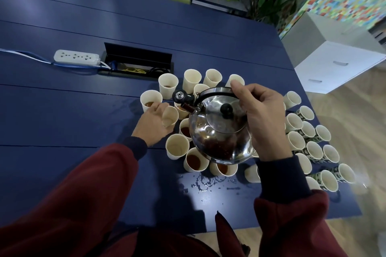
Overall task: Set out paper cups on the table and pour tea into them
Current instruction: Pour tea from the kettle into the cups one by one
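Holding one kettle (pixel 219 131), right hand (pixel 261 119), one cup (pixel 169 116), left hand (pixel 152 125)

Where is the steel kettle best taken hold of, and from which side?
By the arched handle over the lid, from above, opposite the spout, as the right hand grips it now. The kettle body is round, slick and probably hot; the top handle lets it tip forward to pour.

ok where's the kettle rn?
Head view, right of centre: the right hand holds the kettle by its handle above the paper cups, spout beside the cup the left hand grips.
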Available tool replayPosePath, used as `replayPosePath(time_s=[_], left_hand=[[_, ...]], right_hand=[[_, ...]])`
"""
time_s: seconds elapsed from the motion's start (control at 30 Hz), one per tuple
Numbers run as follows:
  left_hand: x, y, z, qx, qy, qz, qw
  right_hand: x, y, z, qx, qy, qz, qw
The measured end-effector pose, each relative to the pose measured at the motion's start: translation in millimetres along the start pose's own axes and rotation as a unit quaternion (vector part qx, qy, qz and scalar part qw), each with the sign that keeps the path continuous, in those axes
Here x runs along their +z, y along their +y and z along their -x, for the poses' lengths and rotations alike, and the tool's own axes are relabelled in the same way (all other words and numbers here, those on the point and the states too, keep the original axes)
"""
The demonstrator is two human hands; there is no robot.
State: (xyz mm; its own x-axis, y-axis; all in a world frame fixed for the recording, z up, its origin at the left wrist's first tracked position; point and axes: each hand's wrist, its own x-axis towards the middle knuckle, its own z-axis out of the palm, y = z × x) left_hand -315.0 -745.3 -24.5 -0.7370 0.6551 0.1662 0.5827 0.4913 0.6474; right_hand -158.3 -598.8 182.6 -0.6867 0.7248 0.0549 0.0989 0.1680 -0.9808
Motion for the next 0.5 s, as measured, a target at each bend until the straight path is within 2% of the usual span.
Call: replayPosePath(time_s=[0.1, 0.23, 0.5], left_hand=[[-14.2, 8.5, 4.6, -0.045, 0.042, 0.055, 0.997], [-30.3, 19.1, 12.9, -0.023, 0.099, 0.082, 0.991], [-43.7, 30.8, 33.7, -0.052, 0.082, 0.138, 0.986]], right_hand=[[1.2, 0.1, -0.9, 0.002, 0.002, -0.001, 1.0], [8.4, 0.4, -2.5, -0.015, 0.007, 0.027, 0.999], [29.5, -8.4, -6.4, -0.093, -0.019, 0.122, 0.988]])
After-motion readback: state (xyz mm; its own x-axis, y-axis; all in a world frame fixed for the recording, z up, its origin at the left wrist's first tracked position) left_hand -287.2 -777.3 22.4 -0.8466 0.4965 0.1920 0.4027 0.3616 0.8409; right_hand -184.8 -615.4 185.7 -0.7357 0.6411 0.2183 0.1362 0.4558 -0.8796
